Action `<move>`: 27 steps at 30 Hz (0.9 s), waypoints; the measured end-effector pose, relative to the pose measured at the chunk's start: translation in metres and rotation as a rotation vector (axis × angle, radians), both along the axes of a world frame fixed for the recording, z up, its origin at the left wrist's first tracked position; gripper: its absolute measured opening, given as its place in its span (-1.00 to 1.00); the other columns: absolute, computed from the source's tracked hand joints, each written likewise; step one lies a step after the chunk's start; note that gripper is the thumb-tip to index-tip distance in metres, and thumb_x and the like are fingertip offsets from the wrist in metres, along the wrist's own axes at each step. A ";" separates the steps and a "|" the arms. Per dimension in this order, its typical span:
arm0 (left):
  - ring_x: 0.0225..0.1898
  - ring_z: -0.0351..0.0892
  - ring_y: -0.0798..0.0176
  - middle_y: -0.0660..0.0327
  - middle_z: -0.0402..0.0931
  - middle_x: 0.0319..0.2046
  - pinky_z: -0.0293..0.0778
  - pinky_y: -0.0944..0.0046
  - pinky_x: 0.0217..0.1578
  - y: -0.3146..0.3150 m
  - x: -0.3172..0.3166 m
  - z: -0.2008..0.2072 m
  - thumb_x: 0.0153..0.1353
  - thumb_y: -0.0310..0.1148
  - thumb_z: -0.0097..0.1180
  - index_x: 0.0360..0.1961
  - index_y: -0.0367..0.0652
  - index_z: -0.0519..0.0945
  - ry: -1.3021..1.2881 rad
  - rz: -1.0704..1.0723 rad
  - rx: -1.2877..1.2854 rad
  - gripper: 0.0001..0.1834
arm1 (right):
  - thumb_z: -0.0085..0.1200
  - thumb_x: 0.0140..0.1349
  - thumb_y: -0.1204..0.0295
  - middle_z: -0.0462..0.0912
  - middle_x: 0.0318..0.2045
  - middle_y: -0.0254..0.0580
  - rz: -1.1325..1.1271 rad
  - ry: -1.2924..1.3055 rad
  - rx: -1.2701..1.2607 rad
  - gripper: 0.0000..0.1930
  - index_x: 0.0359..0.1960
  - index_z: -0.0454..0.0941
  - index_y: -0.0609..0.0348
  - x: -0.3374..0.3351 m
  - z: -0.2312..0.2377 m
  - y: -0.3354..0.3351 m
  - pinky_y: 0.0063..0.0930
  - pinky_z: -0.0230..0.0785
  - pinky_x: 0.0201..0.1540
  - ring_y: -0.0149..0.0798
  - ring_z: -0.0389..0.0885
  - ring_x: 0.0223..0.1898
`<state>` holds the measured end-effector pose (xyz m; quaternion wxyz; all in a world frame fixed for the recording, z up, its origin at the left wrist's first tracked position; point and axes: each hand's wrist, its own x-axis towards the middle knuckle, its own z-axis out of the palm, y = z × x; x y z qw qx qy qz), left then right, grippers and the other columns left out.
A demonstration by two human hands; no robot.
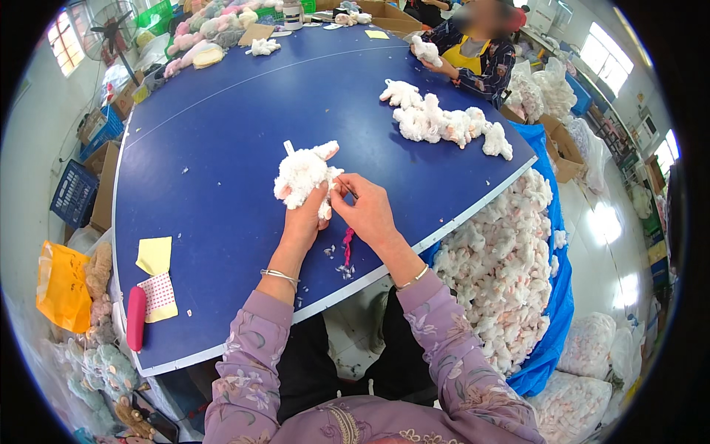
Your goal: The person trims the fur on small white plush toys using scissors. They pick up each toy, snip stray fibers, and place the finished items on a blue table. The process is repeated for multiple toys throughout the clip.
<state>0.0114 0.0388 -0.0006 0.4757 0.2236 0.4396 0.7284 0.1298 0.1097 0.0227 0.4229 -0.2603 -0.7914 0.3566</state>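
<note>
A white fluffy plush toy [302, 172] with pink-lined ears is in my left hand [305, 220], which grips its lower side just above the blue table. A white tag sticks up from the toy's top. My right hand [366, 209] is closed in a pinch against the toy's right side. Between its fingers shows a thin dark tool [347, 188]; its tip is hidden, so I cannot tell its exact kind. On the table below my hands lie a braided pink cord [347, 244] and white fluff scraps [345, 271].
More white plush toys [444, 122] lie in a row at the right. Beside the table a blue-lined container [551, 288] is heaped with white plush pieces [492, 274]. A pink case [136, 318] and yellow paper [154, 255] lie at left. Across the table, a person [481, 59] holds a white toy.
</note>
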 end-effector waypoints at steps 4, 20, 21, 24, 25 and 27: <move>-0.69 0.37 0.50 0.34 0.47 -0.52 0.11 0.49 -0.79 0.000 0.001 -0.002 0.30 -0.32 0.11 -0.15 -0.13 0.49 0.055 -0.014 -0.038 -0.82 | 0.18 0.08 0.46 0.63 -0.46 -0.09 0.043 -0.056 0.062 -0.85 -0.35 0.52 0.24 0.004 -0.007 0.006 -0.26 0.46 -0.35 -0.06 0.63 -0.43; -0.53 0.46 0.48 0.31 0.52 -0.38 0.28 0.45 -0.66 0.009 -0.002 -0.011 0.32 -0.32 0.12 -0.05 -0.18 0.47 0.034 0.255 0.050 -0.75 | 0.27 0.14 0.41 0.63 -0.48 -0.26 0.179 0.008 -0.174 -0.71 -0.17 0.46 0.21 0.017 -0.006 -0.018 -0.58 0.32 -0.49 -0.51 0.46 -0.54; -0.44 0.49 0.46 0.29 0.52 -0.32 0.34 0.43 -0.56 0.011 0.000 -0.013 0.31 -0.33 0.13 -0.02 -0.19 0.47 0.040 0.265 0.066 -0.72 | 0.25 0.15 0.43 0.63 -0.47 -0.24 0.201 0.056 -0.063 -0.74 -0.19 0.47 0.22 0.013 -0.013 -0.022 -0.57 0.33 -0.48 -0.50 0.48 -0.53; -0.21 0.52 0.39 0.26 0.52 -0.15 0.47 0.35 -0.30 0.012 0.002 -0.015 0.30 -0.35 0.15 0.05 -0.20 0.44 0.082 0.281 0.085 -0.66 | 0.23 0.16 0.45 0.63 -0.46 -0.23 0.140 0.029 -0.076 -0.77 -0.21 0.48 0.24 0.007 -0.019 -0.019 -0.56 0.33 -0.47 -0.48 0.49 -0.53; -0.15 0.51 0.37 0.25 0.50 -0.10 0.49 0.32 -0.22 0.009 0.002 -0.014 0.30 -0.37 0.15 0.08 -0.19 0.42 0.111 0.276 0.071 -0.64 | 0.22 0.17 0.44 0.62 -0.47 -0.22 0.149 0.050 -0.081 -0.78 -0.23 0.48 0.25 0.006 -0.017 -0.020 -0.54 0.34 -0.47 -0.46 0.50 -0.53; -0.08 0.50 0.35 0.25 0.48 -0.05 0.49 0.28 -0.13 0.008 0.002 -0.013 0.30 -0.38 0.15 0.11 -0.19 0.40 0.141 0.269 0.058 -0.62 | 0.20 0.18 0.40 0.64 -0.45 -0.16 0.165 0.007 -0.104 -0.77 -0.22 0.48 0.25 0.008 -0.010 -0.022 -0.47 0.38 -0.42 -0.32 0.57 -0.49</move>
